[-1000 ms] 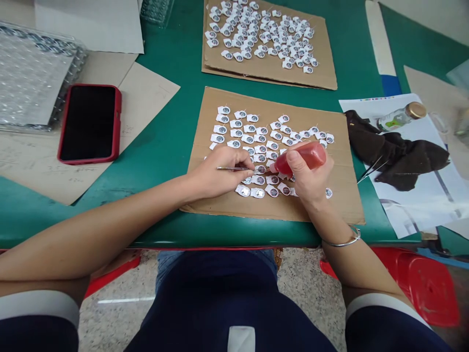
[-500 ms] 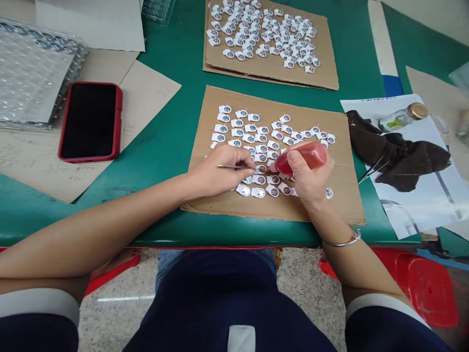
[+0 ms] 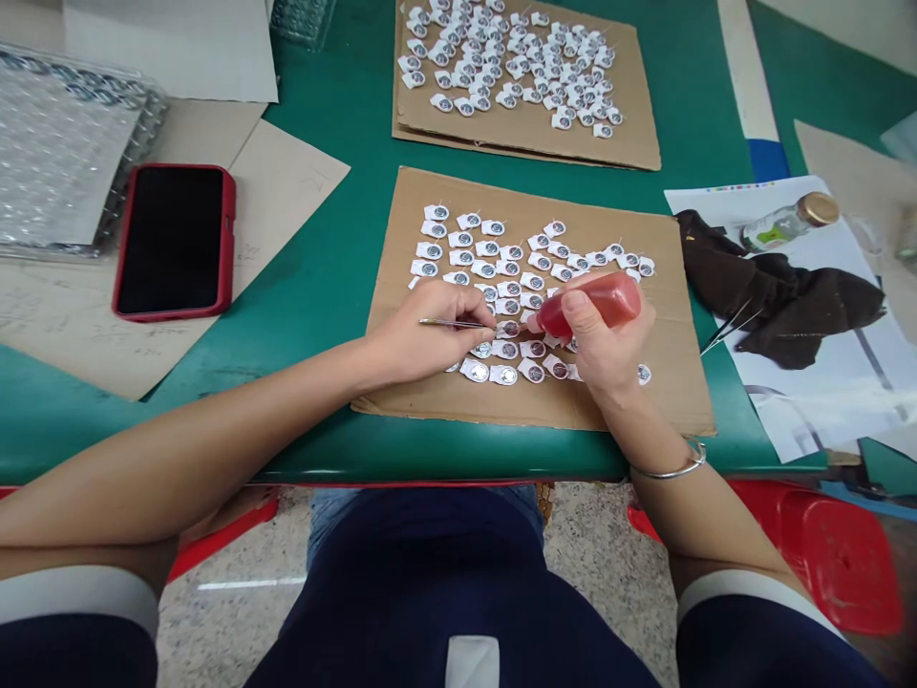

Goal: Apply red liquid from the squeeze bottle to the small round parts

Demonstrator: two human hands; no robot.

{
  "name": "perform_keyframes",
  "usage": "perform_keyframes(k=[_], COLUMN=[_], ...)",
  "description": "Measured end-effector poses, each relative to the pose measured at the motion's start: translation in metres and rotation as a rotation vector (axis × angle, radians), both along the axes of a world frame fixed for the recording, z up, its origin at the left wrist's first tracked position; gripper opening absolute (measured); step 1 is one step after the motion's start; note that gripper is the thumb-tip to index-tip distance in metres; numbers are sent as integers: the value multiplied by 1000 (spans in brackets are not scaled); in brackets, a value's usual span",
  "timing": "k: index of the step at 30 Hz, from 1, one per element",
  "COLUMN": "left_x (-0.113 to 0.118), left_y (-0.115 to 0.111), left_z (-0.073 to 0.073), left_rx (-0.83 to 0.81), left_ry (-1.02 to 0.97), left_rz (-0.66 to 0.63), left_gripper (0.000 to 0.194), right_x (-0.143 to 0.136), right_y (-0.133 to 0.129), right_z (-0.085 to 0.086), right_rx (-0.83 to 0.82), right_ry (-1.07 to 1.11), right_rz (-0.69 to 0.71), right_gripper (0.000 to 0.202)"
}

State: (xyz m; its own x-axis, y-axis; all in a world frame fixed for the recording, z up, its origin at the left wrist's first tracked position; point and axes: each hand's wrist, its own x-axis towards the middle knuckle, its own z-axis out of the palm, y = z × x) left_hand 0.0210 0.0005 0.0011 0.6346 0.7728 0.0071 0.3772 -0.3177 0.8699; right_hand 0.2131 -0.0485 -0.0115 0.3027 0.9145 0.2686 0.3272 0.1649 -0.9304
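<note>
A cardboard sheet (image 3: 430,399) on the green table carries several small white tags with round dark-printed faces, such as one tag (image 3: 532,371) near its front. My left hand (image 3: 430,333) pinches a thin metal tool (image 3: 448,324), its fingertips close to a tag in the middle. My right hand (image 3: 608,344) is wrapped round a red squeeze bottle (image 3: 602,302), tilted so that its nozzle points left and down at that same tag. Whether the nozzle touches the tag cannot be made out. My hands hide some of the tags.
Another cardboard sheet (image 3: 526,153) with several tags lies behind. At the left are a red-cased phone (image 3: 174,241) and a bubble-wrapped pack (image 3: 64,153). At the right, a dark cloth (image 3: 788,311), tweezers (image 3: 729,330) and a glass jar (image 3: 784,225) rest on white paper (image 3: 788,416).
The view has shifted slightly. Both hands keep nearly the same place over the cardboard, still holding the metal tool and the red bottle.
</note>
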Motion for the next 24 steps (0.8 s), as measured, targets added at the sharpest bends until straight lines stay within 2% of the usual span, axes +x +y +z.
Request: perform_keyframes(k=[4, 7, 10, 13, 15, 18, 21, 24], left_x=[1, 0, -1, -4, -5, -7, -7, -7], left_y=[0, -2, -8, -20, -27, -34, -36, -35], left_z=[2, 10, 21, 25, 23, 16, 10, 6], left_rx=[-53, -43, 69, 296, 432, 526, 584, 597], left_ry=[-24, -72, -63, 6, 39, 87, 106, 120], left_rz=[19, 39, 70, 25, -45, -142, -185, -201], left_gripper=[8, 7, 5, 4, 5, 8, 8, 8], right_x=[7, 19, 26, 24, 18, 6, -2, -4], right_y=[4, 8, 11, 10, 10, 10, 11, 10], right_z=[4, 8, 16, 29, 38, 43, 37, 27], right_rx=[38, 0, -89, -137, -148, -108, -20, -9], right_ry=[183, 305, 344, 314, 330, 329, 289, 258], right_rz=[-65, -95, -56, 25, 64, 82, 65, 39], right_gripper=[26, 33, 38, 35, 29, 30, 30, 32])
